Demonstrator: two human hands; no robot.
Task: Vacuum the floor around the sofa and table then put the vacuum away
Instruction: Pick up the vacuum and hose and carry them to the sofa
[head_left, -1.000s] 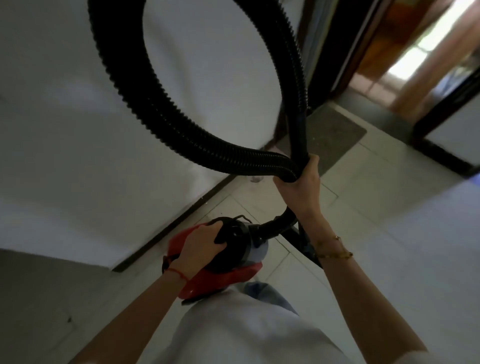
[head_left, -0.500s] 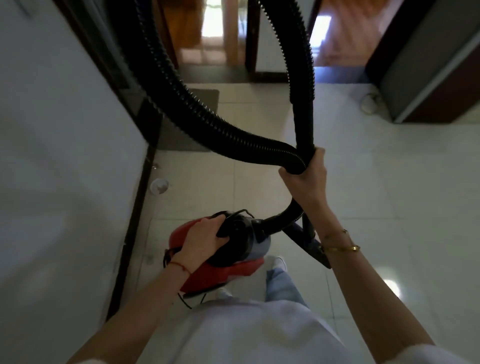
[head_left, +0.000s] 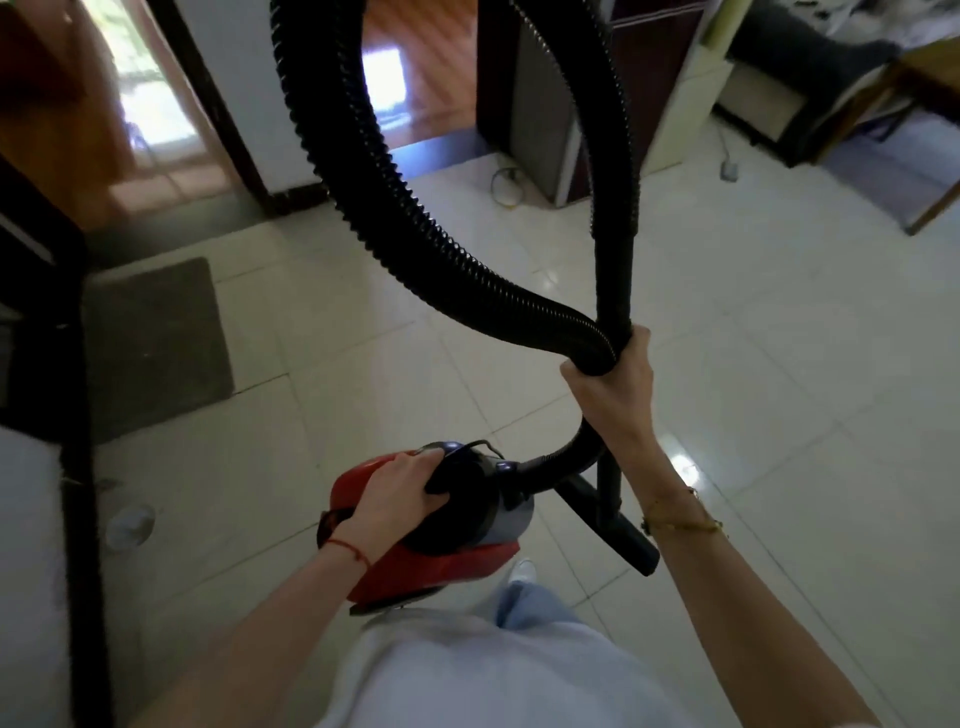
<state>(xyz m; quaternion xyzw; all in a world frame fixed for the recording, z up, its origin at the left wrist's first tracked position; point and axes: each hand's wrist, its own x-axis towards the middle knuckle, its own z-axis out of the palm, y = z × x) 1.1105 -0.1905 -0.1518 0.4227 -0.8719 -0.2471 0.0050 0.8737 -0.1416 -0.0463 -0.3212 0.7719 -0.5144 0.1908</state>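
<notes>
While we carry the red vacuum (head_left: 447, 564) above the tiled floor (head_left: 779, 364) | our left hand (head_left: 400, 493) grips its black top handle | our right hand (head_left: 615, 379) wraps the looped hose (head_left: 415, 223) and wand together | grey mat (head_left: 156, 343) lies front-left.

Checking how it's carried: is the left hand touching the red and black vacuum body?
Touching. The head view shows the left hand gripping the black handle atop the red and black vacuum body.
</notes>
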